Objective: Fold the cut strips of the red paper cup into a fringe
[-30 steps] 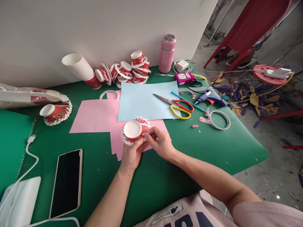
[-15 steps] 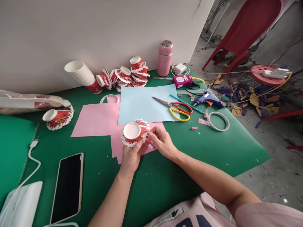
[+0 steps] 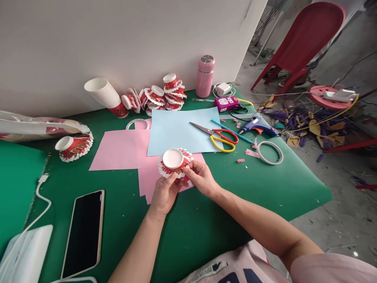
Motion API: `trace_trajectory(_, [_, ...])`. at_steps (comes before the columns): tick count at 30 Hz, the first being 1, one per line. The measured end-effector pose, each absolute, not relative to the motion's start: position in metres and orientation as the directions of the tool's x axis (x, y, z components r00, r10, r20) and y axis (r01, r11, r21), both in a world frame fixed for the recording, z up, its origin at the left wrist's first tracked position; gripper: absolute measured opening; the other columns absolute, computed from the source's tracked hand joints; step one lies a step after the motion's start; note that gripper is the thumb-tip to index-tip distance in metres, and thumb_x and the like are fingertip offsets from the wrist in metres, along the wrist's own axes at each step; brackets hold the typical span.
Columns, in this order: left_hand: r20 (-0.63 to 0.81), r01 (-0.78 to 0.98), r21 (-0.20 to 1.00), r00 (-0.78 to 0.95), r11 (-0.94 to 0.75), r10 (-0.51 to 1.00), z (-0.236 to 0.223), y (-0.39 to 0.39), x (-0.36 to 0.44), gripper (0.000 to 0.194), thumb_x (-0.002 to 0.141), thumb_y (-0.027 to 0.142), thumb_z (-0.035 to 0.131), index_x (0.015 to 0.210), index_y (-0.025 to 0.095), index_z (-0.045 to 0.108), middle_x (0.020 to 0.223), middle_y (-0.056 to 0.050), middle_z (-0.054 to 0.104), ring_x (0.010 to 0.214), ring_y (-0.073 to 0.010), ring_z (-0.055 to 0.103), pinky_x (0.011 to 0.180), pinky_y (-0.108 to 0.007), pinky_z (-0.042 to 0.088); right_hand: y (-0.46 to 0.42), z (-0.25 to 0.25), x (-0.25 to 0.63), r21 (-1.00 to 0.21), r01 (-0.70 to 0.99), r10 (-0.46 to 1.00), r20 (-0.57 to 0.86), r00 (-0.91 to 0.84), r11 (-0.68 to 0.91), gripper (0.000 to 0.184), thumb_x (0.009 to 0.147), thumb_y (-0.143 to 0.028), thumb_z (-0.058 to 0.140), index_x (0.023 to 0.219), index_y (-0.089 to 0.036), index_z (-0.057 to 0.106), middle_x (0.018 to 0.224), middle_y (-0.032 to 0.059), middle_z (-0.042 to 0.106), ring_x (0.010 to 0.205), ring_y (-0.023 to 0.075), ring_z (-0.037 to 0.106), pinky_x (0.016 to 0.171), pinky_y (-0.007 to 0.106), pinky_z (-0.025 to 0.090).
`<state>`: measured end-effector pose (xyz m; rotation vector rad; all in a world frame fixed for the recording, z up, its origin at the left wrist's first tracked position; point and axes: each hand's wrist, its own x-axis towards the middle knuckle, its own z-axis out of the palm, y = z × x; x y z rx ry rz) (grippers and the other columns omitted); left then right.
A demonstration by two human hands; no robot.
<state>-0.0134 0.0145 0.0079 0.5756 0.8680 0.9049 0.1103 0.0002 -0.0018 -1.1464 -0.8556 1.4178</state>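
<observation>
Between my hands is a red and white paper cup, base up, its wall cut into strips that fan out all around. My left hand grips the fringe from below, thumb on the near side. Fingers of my right hand pinch strips at the cup's right edge. Beneath the cup lie pink paper sheets and a light blue sheet. Scissors with red and yellow handles rest, partly open, on the blue sheet, beside a blue pencil-like stick.
Against the wall stand a leaning stack of paper cups, several fringed cups and a pink thermos. A glue gun and a tape roll lie to the right. At the left are a phone and another fringed cup.
The fringed cup has shifted right and turned in my left hand. My right hand has closed in on its edge, so both hands are nearer each other. The view has tilted slightly.
</observation>
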Motion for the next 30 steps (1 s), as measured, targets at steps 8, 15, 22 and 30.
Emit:
trace_trajectory(8, [-0.364, -0.354, 0.821, 0.278, 0.448, 0.889, -0.0003, 0.0085, -0.0102, 0.028, 0.06, 0.026, 0.079, 0.086, 0.017, 0.074, 0.094, -0.007, 0.074, 0.091, -0.0219, 0.066, 0.084, -0.034, 0.051, 0.0001, -0.0009, 0.1114, -0.975, -0.194, 0.979, -0.137, 0.148, -0.107, 0.042, 0.068, -0.056, 0.063, 0.061, -0.019, 0.045, 0.051, -0.0058, 0.043, 0.046, 0.0068, 0.036, 0.045, 0.021, 0.032])
trace_trajectory(15, [-0.326, -0.397, 0.816, 0.283, 0.42, 0.902, 0.0, 0.0068, -0.0085, 0.027, 0.062, 0.026, 0.078, 0.087, 0.018, 0.074, 0.095, -0.007, 0.074, 0.094, -0.0241, 0.066, 0.089, -0.04, 0.05, -0.0017, -0.0036, 0.109, -0.982, -0.173, 0.985, -0.103, 0.137, -0.078, 0.038, 0.072, -0.051, 0.061, 0.062, -0.018, 0.046, 0.054, -0.0054, 0.042, 0.048, 0.0068, 0.034, 0.045, 0.021, 0.028])
trace_trajectory(22, [-0.333, -0.41, 0.805, 0.284, 0.428, 0.899, -0.0011, 0.0079, -0.008, 0.026, 0.06, 0.027, 0.079, 0.083, 0.017, 0.074, 0.089, -0.007, 0.074, 0.09, -0.0248, 0.067, 0.084, -0.039, 0.052, -0.0017, -0.0021, 0.1079, -0.985, -0.157, 0.982, -0.101, 0.157, -0.076, 0.041, 0.071, -0.055, 0.061, 0.061, -0.018, 0.045, 0.052, -0.0059, 0.04, 0.046, 0.0065, 0.033, 0.044, 0.021, 0.029])
trace_trajectory(30, [-0.375, -0.403, 0.805, 0.223, 0.435, 0.9, -0.0019, 0.0073, -0.0099, 0.018, 0.062, 0.028, 0.078, 0.074, 0.016, 0.071, 0.073, -0.003, 0.071, 0.068, -0.0156, 0.065, 0.064, -0.03, 0.055, 0.0003, -0.0034, 0.1105, -0.991, -0.127, 0.974, -0.069, 0.217, -0.042, 0.042, 0.071, -0.057, 0.061, 0.061, -0.019, 0.046, 0.051, -0.0057, 0.042, 0.044, 0.0063, 0.033, 0.041, 0.02, 0.03])
